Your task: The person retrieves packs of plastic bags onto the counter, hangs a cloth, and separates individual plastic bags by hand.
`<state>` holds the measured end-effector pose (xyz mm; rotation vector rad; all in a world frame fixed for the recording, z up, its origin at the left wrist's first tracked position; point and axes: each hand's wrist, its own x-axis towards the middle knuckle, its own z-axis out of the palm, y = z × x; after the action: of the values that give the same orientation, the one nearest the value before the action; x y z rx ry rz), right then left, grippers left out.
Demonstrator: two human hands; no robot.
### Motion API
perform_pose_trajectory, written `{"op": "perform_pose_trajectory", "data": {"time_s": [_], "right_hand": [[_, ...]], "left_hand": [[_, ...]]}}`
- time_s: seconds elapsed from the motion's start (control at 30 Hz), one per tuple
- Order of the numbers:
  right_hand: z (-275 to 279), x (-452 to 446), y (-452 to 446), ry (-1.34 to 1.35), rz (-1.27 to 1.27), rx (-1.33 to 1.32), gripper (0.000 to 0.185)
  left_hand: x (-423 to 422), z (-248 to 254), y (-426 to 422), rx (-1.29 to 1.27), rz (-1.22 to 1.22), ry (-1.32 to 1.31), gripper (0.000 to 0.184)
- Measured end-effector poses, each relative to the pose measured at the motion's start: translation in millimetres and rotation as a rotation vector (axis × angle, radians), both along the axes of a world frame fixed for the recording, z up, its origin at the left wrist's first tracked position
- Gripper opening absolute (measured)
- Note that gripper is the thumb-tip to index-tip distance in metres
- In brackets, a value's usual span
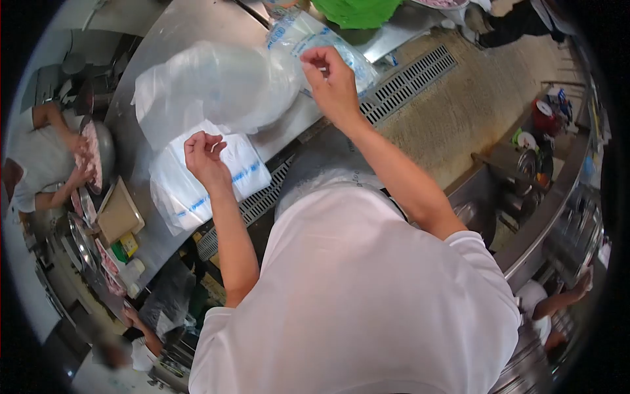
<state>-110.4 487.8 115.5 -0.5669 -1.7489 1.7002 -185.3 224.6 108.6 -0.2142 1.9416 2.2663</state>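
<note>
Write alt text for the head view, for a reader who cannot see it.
At a metal table, a person's left hand curls above printed bags and the right hand beside a large clear bag; whether either holds plastic is unclear. At picture left, a co-worker has both hands at a bowl of pink food.

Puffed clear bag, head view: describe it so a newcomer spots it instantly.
Start at the steel table. Between two blue-printed packs lies the puffed clear bag, left of the right hand. Its ballooned bulk sets it apart; both packs lie flatter and carry blue print.
</note>
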Motion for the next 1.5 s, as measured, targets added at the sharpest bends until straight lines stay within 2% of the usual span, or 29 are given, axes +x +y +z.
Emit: {"op": "perform_pose_trajectory", "data": {"time_s": [0.07,0.1,0.2,0.3,0.43,0.6,0.67,0.73,0.77,0.87,0.9,0.97,1.0,1.03,1.07,1.1,1.13,1.17,1.23,1.27,1.3,1.33,1.37,1.4,1.43,1.47,1.5], "right_hand": [[0.2,32.9,-18.3,-0.148,0.075,-0.041,0.016],[-8.2,45.7,-31.7,-0.182,0.098,-0.060,0.016],[-37.9,70.1,-70.8,-0.276,0.227,-0.123,0.015],[-39.6,90.1,-101.1,-0.348,0.436,-0.057,0.014],[-37.8,92.0,-128.5,-0.360,0.543,0.009,0.015],[-36.8,63.1,-169.0,-0.211,0.405,0.208,0.015],[-29.9,55.8,-170.5,-0.241,0.496,0.173,0.016],[-19.4,52.6,-160.5,-0.374,0.736,0.016,0.020],[-25.8,56.3,-161.3,-0.315,0.685,0.008,0.024],[-4.7,77.6,-156.9,-0.328,0.662,0.109,0.028],[-2.1,84.1,-153.9,-0.317,0.622,0.130,0.028],[4.2,99.1,-144.8,-0.291,0.538,0.171,0.028],[5.9,104.0,-135.4,-0.266,0.365,0.095,0.026],[4.4,105.4,-122.0,-0.239,0.192,0.019,0.025],[-12.3,101.6,-99.5,-0.200,0.022,0.028,0.023],[1.6,102.5,-75.4,-0.248,-0.136,0.317,0.021],[21.7,93.4,-61.3,-0.096,-0.231,0.197,0.018],[47.5,86.5,-50.3,0.058,-0.321,0.074,0.016],[114.7,87.1,-25.2,0.548,0.080,-0.291,0.013],[156.9,87.8,-35.8,0.590,0.200,-0.263,0.016],[187.2,81.6,-40.3,0.621,0.400,-0.153,0.018],[217.5,75.3,-44.8,0.649,0.602,-0.045,0.020],[228.1,61.7,-43.5,0.592,0.663,0.271,0.018],[238.6,48.1,-42.2,0.572,0.698,0.582,0.017],[236.7,34.2,-42.0,0.409,0.578,0.857,0.016],[234.7,20.5,-42.1,0.250,0.455,1.135,0.016],[216.4,7.4,-37.2,0.020,0.411,1.254,0.017]], "left_hand": [[-12.9,-24.8,-29.2,-0.481,-0.137,0.017,0.017],[-13.7,-26.9,-38.7,-0.860,-0.360,0.058,0.021],[10.2,-49.8,-49.6,-1.317,-0.501,0.272,0.019],[15.7,-66.1,-66.2,-1.082,-0.423,0.335,0.017],[23.3,-71.8,-82.2,-0.816,-0.413,0.360,0.015],[61.5,-9.6,-69.0,-0.783,-0.459,0.474,0.013],[73.1,1.4,-66.0,-0.766,-0.472,0.498,0.015],[82.1,6.7,-62.4,-0.714,-0.471,0.539,0.020],[88.8,8.4,-57.8,-0.667,-0.392,0.430,0.023],[103.8,32.0,-47.3,-0.253,-0.528,-0.108,0.026],[100.8,18.5,-55.3,-0.262,-0.603,-0.176,0.029],[91.6,18.5,-60.2,0.235,-0.476,-0.313,0.027],[91.2,32.1,-52.9,0.480,-0.405,-0.382,0.027],[88.1,53.2,-52.0,0.624,-0.225,-0.506,0.028],[84.2,71.5,-51.9,0.713,-0.479,-0.447,0.028],[77.5,84.4,-55.9,0.798,-0.737,-0.382,0.028],[69.7,94.4,-60.2,0.878,-0.991,-0.309,0.028],[57.1,101.9,-63.1,0.484,-1.027,-0.131,0.028],[26.3,115.7,-55.8,-0.306,-1.004,0.234,0.029],[17.2,132.3,-44.9,-0.404,-0.756,0.496,0.025],[-6.8,159.8,-33.9,-0.575,-0.736,0.866,0.023],[-30.9,187.3,-22.9,-0.841,-0.551,1.291,0.020],[-55.0,214.6,-11.9,-1.023,-0.249,1.620,0.018],[-90.2,218.9,-6.6,-1.137,-0.261,1.708,0.020],[-125.2,223.2,-1.6,-1.242,-0.268,1.803,0.023],[-151.5,211.2,2.5,-1.248,-0.363,1.540,0.029],[-169.8,187.1,9.6,-1.222,-0.469,1.259,0.024]]}}
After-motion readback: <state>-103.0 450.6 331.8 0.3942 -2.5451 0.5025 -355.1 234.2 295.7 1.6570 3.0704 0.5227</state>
